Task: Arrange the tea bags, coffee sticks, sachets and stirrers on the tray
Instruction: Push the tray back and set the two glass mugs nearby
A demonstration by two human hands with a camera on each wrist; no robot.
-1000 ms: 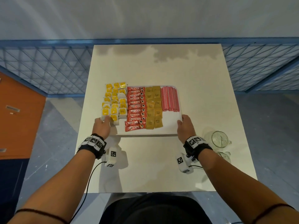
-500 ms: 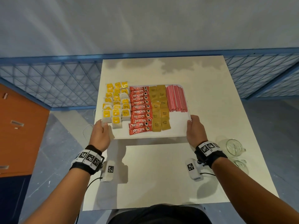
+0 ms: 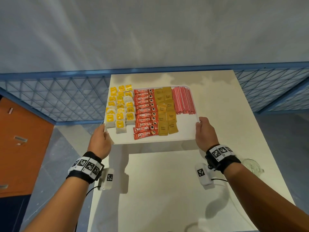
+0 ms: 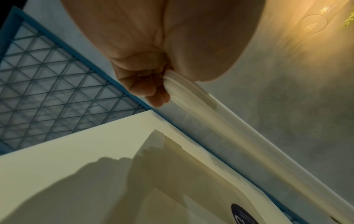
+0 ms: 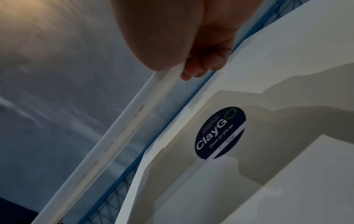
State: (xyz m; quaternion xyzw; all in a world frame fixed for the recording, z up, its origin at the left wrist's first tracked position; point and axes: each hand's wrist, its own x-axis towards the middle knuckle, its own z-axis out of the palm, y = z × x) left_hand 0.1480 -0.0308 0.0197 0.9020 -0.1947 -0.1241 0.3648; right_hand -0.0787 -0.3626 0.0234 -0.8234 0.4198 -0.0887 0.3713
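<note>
Lifted higher off the table (image 3: 175, 190), the tray (image 3: 150, 141) hangs between gripping left hand (image 3: 100, 141) and right hand (image 3: 204, 134).

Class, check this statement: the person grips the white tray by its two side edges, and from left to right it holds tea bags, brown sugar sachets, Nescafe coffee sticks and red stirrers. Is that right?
Not quite: the two middle groups are swapped. In the head view the white tray, held by the left hand and right hand, carries tea bags, then Nescafe coffee sticks, then brown sugar sachets, then red stirrers.
</note>
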